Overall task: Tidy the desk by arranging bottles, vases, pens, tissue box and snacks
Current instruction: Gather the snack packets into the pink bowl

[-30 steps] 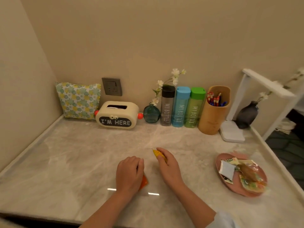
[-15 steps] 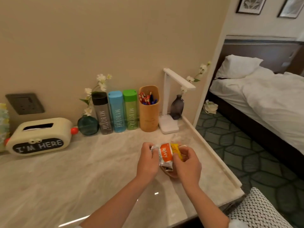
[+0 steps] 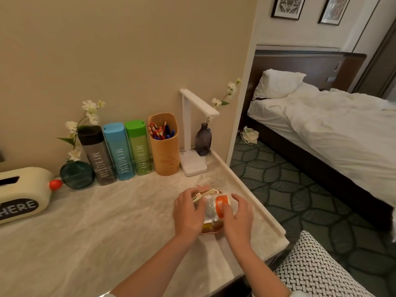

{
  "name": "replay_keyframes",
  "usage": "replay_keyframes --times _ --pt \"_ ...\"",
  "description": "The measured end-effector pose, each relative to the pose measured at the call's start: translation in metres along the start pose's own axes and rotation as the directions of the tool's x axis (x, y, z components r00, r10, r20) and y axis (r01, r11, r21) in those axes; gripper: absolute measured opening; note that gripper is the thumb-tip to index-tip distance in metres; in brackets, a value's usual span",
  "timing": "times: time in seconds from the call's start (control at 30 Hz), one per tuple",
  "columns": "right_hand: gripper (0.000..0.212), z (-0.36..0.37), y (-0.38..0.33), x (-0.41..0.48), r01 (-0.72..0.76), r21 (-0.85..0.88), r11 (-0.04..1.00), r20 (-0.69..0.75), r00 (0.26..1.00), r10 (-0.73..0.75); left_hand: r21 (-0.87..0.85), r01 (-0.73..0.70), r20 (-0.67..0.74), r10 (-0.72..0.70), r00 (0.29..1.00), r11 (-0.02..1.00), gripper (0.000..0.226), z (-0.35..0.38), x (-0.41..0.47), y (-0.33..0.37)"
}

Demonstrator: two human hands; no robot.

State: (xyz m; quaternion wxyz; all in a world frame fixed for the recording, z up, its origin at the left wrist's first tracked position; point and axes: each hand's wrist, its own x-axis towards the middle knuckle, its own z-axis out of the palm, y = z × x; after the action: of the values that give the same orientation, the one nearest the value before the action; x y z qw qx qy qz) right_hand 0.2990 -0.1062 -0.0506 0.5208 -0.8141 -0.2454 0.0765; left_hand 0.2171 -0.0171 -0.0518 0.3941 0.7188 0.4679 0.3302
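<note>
Snack packets (image 3: 220,204), left hand (image 3: 188,213) and right hand (image 3: 239,217) curled around them

Against the far wall, left to right, stand the tissue box (image 3: 21,194), round vase (image 3: 77,174), three bottles (image 3: 120,151), pen holder (image 3: 166,153) with pens (image 3: 159,132) inside, desk lamp (image 3: 192,166) and slim vase (image 3: 203,139). Snack packets (image 3: 221,205) lie nearer, right.

- Three bottles along back edge of tabletop: grey bottle (image 3: 97,156), blue bottle (image 3: 119,151), green bottle (image 3: 138,146).
- Two vases: teal vase (image 3: 77,174), dark vase (image 3: 203,139) at back right corner.
- One pen holder (image 3: 165,155); pens (image 3: 159,131) too crowded to count.
- One tissue box (image 3: 21,194).
- One lamp (image 3: 192,163).
- One plate (image 3: 211,232); snack packets (image 3: 221,205) several, exact count unclear.
</note>
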Motion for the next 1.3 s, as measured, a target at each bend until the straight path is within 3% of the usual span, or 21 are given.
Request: replay_keyframes --times 0.1,0.33,0.47,0.77,1.3 --pt "0.046 0.001 -0.001 0.000 -0.108 0.074 0.991 0.123 0.987 0.099 0.190 -0.046 -0.071 0.060 0.996 0.981 0.040 0.005 -0.004 -0.004" --pt "0.059 0.008 -0.006 -0.002 -0.121 0.027 0.992 0.262 0.959 0.110 0.018 0.057 0.005 -0.057 0.998 0.998 0.062 0.008 -0.014 -0.018" --pt "0.063 0.014 -0.009 0.004 -0.086 -0.027 0.996 0.289 0.953 0.090 0.019 0.126 -0.021 -0.126 0.992 0.992 0.069 0.001 -0.010 -0.020" --pt "0.053 0.052 -0.040 0.009 0.051 -0.030 0.998 0.430 0.902 -0.033 0.030 0.290 -0.160 -0.282 0.946 0.957 0.074 -0.041 0.007 -0.036" --pt "0.059 0.194 -0.079 -0.038 0.230 0.056 0.972 0.688 0.696 -0.204 -0.042 0.468 -0.468 -0.431 0.771 0.883 0.062 -0.168 0.022 -0.093"
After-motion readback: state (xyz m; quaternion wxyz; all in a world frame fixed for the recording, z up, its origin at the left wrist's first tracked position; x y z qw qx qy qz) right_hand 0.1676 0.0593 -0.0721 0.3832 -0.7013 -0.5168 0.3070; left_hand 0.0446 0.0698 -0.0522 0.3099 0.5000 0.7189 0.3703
